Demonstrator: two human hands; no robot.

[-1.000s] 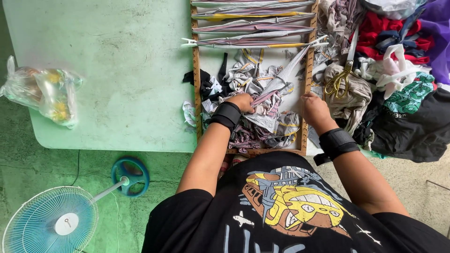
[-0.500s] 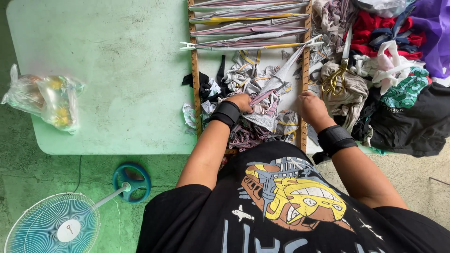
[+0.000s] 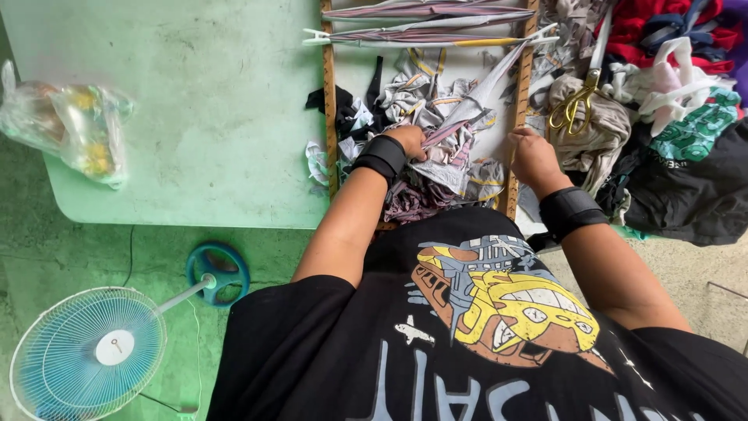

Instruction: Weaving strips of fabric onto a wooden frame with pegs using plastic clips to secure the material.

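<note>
Between the wooden rails of a weaving frame (image 3: 328, 117) on the pale green table (image 3: 202, 117), the left hand (image 3: 409, 140) pinches a grey fabric strip (image 3: 483, 90) that stretches up toward the right rail. At that rail, the right hand (image 3: 532, 152) grips the wood, fingers curled, beside yellow-handled scissors (image 3: 575, 105) lying on the heap of cloth scraps (image 3: 670, 132).
</note>
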